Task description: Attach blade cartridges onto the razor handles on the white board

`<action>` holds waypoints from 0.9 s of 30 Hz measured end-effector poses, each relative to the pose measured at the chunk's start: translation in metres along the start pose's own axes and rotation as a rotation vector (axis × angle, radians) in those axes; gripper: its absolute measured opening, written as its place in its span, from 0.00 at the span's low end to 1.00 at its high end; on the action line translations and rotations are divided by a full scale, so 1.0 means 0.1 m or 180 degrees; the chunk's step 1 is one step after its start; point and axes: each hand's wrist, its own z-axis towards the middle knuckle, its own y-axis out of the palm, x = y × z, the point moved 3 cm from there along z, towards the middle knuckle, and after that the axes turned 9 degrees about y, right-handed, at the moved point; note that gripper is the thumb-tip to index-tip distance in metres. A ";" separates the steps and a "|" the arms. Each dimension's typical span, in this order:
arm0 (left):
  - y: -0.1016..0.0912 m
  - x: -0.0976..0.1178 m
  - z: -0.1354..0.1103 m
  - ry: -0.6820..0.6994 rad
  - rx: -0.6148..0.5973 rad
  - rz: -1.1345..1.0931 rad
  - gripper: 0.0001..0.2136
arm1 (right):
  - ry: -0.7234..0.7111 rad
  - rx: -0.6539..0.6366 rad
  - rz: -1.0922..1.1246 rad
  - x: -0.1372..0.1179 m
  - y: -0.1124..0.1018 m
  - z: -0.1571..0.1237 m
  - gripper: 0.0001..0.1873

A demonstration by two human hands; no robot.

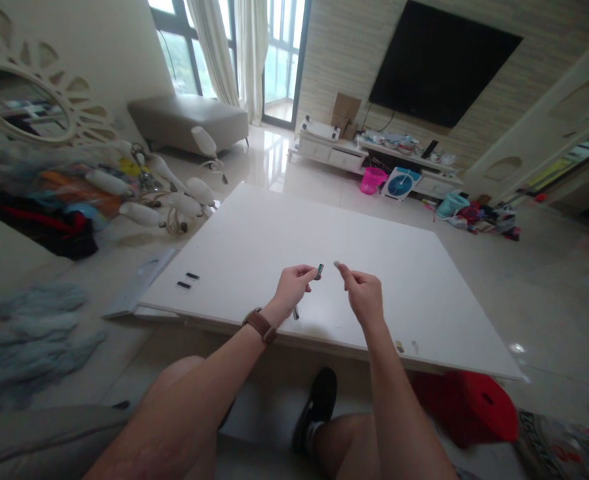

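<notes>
My left hand point(290, 287) pinches a small dark rectangular piece point(319, 270) with a greenish, shiny face between thumb and fingers. Just to its right, my right hand point(365, 295) grips a tiny pale-grey piece point(336, 265), too small to name, at its fingertips. The two pieces are apart, held above the white tabletop point(354, 233). Below my left wrist lies a short dark-and-silver stick-like object point(296, 313). Two small black rectangular pieces point(184, 285) rest near the table's left corner. By my right forearm are a small yellowish-dark item point(399, 346) and a clear scrap point(415, 347).
A red stool or bin point(489, 407) stands against the table's near right edge. A white lamp fixture with several shades point(182, 203) sits beyond the left edge. Past the table are a pink basket point(373, 181), a blue-and-white fan point(400, 184) and a grey bench point(189, 120).
</notes>
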 end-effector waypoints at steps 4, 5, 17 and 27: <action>-0.02 -0.01 0.01 0.0004 0.0101 -0.0010 0.12 | -0.0141 -0.0435 -0.0329 0.00 0.06 -0.02 0.36; -0.02 -0.01 0.00 0.0003 0.0102 -0.0022 0.12 | -0.0169 -0.0244 -0.0201 -0.01 0.03 -0.02 0.35; -0.02 0.03 -0.01 0.0023 0.0049 -0.0043 0.12 | -0.0026 0.0268 0.0071 -0.03 -0.05 -0.03 0.33; -0.01 0.00 0.00 0.0020 0.0028 -0.0005 0.11 | 0.0010 -0.0173 -0.0171 0.01 0.05 0.00 0.32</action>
